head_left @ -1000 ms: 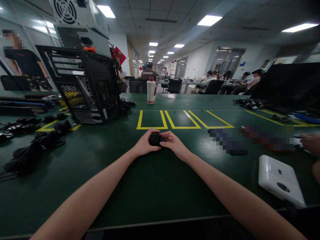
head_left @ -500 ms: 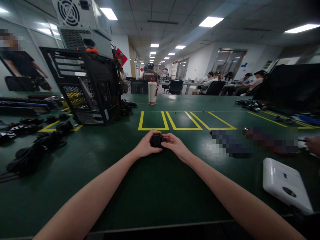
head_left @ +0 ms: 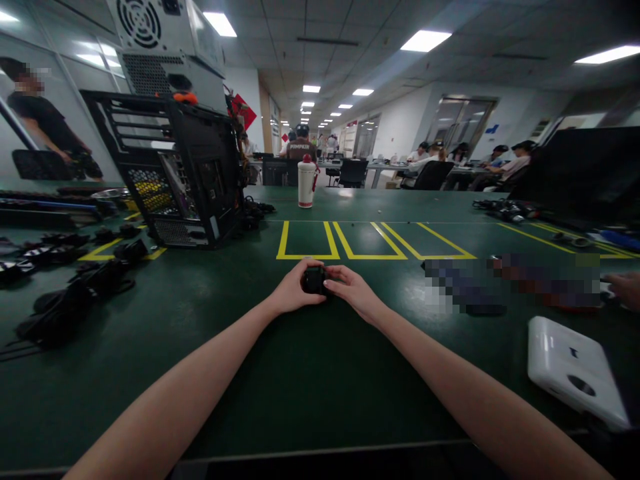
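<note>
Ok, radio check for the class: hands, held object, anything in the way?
Left hand curled around the black object. Right hand at its right side, grip unclear. Yellow tape beyond; nothing visibly blocking either hand.

Your left hand (head_left: 293,290) curls round a black block (head_left: 315,281) from its nine o'clock side, and your right hand (head_left: 356,291) meets it with fingertips at three, over the green table (head_left: 325,387). Reading the clock from that block, you have yellow tape (head_left: 310,257) marks running from twelve to two, the upright cup (head_left: 307,187) beyond them at twelve, the case (head_left: 195,180) at ten, black cables (head_left: 75,303) at nine, a monitor (head_left: 590,170) at two, another person's hand (head_left: 627,291) at three and a white box (head_left: 565,357) near four.
</note>
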{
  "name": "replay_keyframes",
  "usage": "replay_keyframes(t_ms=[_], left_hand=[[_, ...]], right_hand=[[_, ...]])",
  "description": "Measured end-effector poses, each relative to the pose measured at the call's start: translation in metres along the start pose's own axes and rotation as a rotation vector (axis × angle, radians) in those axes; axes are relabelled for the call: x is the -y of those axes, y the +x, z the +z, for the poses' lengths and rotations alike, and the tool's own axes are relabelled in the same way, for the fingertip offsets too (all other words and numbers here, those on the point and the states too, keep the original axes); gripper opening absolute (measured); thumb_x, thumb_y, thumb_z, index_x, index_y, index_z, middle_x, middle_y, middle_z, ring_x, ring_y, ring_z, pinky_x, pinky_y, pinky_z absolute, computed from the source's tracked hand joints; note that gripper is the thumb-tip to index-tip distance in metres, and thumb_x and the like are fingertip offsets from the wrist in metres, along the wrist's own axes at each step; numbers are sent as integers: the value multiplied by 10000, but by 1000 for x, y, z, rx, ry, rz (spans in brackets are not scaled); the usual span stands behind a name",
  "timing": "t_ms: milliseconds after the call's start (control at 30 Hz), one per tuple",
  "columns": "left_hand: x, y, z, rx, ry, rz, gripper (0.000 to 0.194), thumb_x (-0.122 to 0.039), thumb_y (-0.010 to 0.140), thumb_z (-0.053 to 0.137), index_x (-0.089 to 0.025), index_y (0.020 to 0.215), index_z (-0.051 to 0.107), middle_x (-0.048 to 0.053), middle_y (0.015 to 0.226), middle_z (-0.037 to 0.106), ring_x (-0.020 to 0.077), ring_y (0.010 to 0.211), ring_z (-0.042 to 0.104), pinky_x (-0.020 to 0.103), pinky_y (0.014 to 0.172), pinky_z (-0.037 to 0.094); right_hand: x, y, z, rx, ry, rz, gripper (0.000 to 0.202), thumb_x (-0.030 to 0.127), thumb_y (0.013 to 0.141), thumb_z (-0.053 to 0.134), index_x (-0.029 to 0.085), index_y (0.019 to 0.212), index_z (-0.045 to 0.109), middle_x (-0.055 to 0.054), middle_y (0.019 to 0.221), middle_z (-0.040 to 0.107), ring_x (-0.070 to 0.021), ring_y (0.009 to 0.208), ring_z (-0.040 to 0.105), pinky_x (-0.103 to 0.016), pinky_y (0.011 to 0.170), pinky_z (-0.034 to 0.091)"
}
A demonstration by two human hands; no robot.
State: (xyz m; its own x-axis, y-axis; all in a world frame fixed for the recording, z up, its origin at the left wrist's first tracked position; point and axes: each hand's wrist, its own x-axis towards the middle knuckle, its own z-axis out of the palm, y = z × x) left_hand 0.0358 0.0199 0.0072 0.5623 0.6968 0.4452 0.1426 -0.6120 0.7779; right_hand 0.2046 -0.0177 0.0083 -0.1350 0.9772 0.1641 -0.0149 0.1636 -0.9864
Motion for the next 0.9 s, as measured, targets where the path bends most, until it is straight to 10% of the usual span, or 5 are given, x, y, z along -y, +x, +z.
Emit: replay_keyframes(t_ms=[900], left_hand=[[3,0,2,-20,-7,-9,613,-161,555,710,-211,1105,445,63,1127,496,246,1072,478,421,945,345]], right_hand=[[-2,-4,1,-33,-84,-66,215,290,685,622,225,870,534,3,885,549,-155,924,519,-380,888,385]])
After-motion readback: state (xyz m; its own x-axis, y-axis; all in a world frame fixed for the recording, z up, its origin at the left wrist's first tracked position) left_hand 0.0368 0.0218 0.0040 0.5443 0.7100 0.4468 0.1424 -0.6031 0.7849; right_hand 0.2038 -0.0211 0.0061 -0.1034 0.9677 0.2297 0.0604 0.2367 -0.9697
